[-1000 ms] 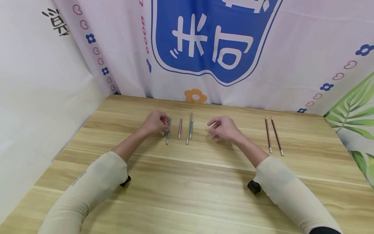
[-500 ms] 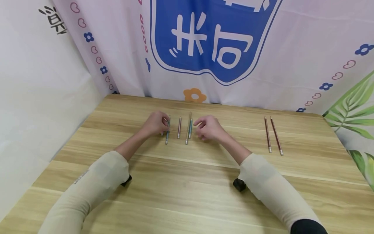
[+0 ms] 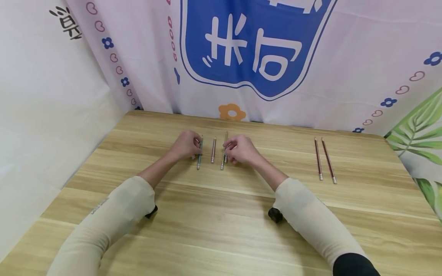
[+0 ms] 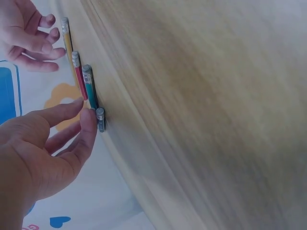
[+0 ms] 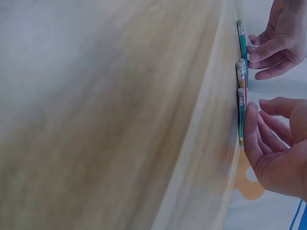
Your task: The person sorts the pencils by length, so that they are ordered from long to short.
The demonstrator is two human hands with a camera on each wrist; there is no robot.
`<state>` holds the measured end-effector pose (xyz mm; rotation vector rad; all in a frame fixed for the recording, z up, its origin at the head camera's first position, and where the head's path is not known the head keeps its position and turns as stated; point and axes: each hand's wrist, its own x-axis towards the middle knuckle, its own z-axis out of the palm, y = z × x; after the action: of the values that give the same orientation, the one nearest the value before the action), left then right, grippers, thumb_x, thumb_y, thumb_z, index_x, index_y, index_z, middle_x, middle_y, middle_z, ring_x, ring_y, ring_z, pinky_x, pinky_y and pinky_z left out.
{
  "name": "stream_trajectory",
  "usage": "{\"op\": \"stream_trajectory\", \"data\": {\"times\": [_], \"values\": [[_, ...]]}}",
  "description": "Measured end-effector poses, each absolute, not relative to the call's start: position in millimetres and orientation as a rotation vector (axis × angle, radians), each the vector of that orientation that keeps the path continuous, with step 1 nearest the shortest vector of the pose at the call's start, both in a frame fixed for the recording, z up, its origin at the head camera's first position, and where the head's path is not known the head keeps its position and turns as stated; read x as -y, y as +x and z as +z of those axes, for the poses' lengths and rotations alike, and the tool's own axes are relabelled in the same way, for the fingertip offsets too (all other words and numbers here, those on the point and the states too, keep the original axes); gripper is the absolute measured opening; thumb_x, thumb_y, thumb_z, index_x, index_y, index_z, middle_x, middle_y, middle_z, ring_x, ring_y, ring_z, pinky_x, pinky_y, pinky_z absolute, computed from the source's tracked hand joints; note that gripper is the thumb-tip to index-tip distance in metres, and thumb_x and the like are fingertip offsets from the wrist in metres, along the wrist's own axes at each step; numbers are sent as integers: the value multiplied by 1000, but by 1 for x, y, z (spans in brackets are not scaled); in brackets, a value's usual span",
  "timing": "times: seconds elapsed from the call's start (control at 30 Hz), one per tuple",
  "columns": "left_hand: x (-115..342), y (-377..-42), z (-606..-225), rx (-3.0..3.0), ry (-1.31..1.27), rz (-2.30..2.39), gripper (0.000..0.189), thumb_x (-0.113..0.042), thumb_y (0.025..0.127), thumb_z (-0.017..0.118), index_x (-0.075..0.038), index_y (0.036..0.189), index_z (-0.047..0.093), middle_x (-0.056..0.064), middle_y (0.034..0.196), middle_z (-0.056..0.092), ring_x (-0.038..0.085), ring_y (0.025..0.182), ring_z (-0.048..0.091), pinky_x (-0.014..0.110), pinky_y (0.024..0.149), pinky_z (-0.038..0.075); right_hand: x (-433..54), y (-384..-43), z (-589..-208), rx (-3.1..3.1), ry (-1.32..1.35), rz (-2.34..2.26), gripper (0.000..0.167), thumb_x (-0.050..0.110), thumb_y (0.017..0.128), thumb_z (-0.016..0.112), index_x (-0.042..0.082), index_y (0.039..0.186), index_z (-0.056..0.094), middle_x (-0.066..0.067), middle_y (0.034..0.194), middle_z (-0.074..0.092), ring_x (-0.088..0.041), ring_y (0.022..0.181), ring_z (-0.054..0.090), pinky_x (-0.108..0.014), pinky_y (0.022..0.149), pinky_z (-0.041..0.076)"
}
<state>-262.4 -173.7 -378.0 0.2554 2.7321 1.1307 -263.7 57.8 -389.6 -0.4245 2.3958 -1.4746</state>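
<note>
My left hand [image 3: 186, 145] is beside a green pencil [image 3: 198, 163] on the table, its fingers loosely bent at the pencil's side. A short eraser-tipped pencil [image 4: 100, 120] lies by its fingertips, mostly hidden. Over to the right, my right hand [image 3: 241, 149] is at a short teal pencil [image 5: 242, 112], thumb near or against it and index finger apart. Close beside that one lies a longer yellow pencil [image 3: 222, 163]. Between the hands is a short red pencil [image 3: 213, 150]. Whether either hand touches its pencil firmly, I cannot tell.
Two long dark red pencils [image 3: 318, 159] lie side by side at the table's right. The wooden table [image 3: 214, 230] meets a printed curtain [image 3: 155, 76] at its far edge. A white wall covering [image 3: 51, 115] stands on the left.
My right hand has moved left across the table to the short teal pencil and now partly covers it. The left hand has stayed by the green pencil.
</note>
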Motion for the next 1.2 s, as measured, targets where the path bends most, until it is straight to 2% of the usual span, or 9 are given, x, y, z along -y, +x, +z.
{"op": "stream_trajectory", "data": {"times": [0.13, 0.43, 0.6, 0.67, 0.77, 0.83, 1.03, 1.13, 1.2], "values": [[173, -263, -378, -2730, 246, 1125, 44, 11, 85, 76, 18, 126, 61, 19, 90, 69, 19, 59, 67, 29, 60, 65, -58, -266, -391, -2422, -468, -1420, 28, -7, 92, 63, -10, 119, 68, -14, 92, 70, -18, 64, 65, -26, 52, 61], [171, -264, -379, -2680, 201, 1164, 44, 13, 86, 74, 19, 127, 59, 22, 93, 67, 17, 60, 67, 27, 60, 66, -53, -266, -388, -2558, -497, -1242, 24, -2, 91, 71, -6, 114, 69, -12, 89, 72, -17, 62, 65, -20, 48, 55], [167, -266, -382, -2677, 190, 1156, 44, 14, 85, 74, 20, 126, 59, 23, 88, 69, 13, 55, 65, 25, 57, 65, -43, -264, -385, -2720, -484, -1075, 22, 6, 90, 77, -4, 109, 72, -15, 98, 74, -19, 74, 67, -24, 62, 60], [165, -267, -382, -2691, 190, 1137, 39, 13, 85, 74, 20, 121, 62, 21, 82, 69, 13, 52, 64, 26, 55, 65, -38, -264, -384, -2766, -466, -1018, 21, 9, 90, 79, -3, 106, 73, -15, 102, 74, -20, 77, 67, -26, 66, 61], [162, -268, -383, -2711, 197, 1101, 25, 12, 85, 75, 17, 108, 66, 18, 73, 68, 14, 49, 63, 27, 53, 64, -32, -265, -383, -2790, -437, -972, 16, 12, 90, 80, -1, 96, 73, -12, 92, 72, -16, 68, 63, -24, 59, 57], [160, -269, -383, -2720, 207, 1082, 20, 11, 85, 75, 15, 102, 66, 17, 70, 68, 14, 49, 63, 27, 53, 64, -29, -266, -384, -2795, -417, -964, 16, 12, 90, 81, 0, 96, 71, -10, 87, 69, -15, 64, 60, -23, 56, 54], [155, -270, -382, -2748, 213, 1025, 14, 7, 87, 77, 12, 95, 66, 16, 71, 68, 15, 48, 63, 26, 51, 63, -24, -269, -387, -2818, -389, -951, 19, 9, 89, 81, 0, 100, 69, -9, 88, 66, -17, 69, 59, -24, 59, 53], [153, -270, -381, -2753, 198, 1010, 13, 5, 88, 77, 9, 91, 64, 16, 71, 68, 15, 49, 64, 26, 50, 63, -22, -270, -387, -2812, -367, -959, 15, 6, 88, 80, 2, 90, 66, -5, 76, 60, -14, 60, 53, -21, 50, 45], [152, -269, -380, -2754, 185, 1009, 14, 5, 88, 77, 9, 91, 64, 16, 72, 68, 15, 49, 64, 25, 50, 63, -21, -271, -387, -2804, -345, -963, 19, 4, 87, 79, 5, 82, 60, -2, 67, 52, -11, 54, 45, -20, 44, 37]]}}
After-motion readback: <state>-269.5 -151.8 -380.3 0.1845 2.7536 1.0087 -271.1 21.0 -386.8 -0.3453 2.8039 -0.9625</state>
